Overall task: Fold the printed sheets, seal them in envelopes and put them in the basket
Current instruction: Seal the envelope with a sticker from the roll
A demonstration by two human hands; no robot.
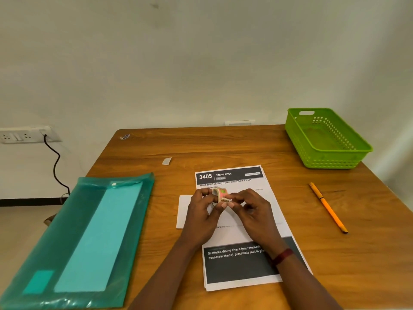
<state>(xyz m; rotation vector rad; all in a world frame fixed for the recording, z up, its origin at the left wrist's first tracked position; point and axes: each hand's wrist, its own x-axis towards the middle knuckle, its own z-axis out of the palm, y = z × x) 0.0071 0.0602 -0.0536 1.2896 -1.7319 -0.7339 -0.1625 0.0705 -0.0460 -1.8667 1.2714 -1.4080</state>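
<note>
We hold a small roll of patterned tape (220,194) up between both hands. Our left hand (202,212) curls round the ring and grips it. Our right hand (251,211) pinches at the roll's edge with thumb and forefinger, the other fingers loosely bent; we judge it is picking for the loose end. The roll is a light, stiff ring, pink with a green patch, and its strip should be thin, sticky and apt to tear or fold onto itself, so we would take it by the very tip.

Directly beneath our hands lie the printed sheets (237,265), a flat, unfolded stack: limp white paper with dark bands, easy to crease, best lifted by a corner. Under our left hand a plain white envelope (183,211) shows, as far as we can tell, partly on the stack.

Well beyond our right hand sits the green plastic basket (357,151), perforated and rigid. An orange pencil (327,206) lies to the right, a glossy teal plastic folder (93,231) to the left, and a small tape scrap (166,161) beyond our left hand on the smooth wood-grain table (201,148).
</note>
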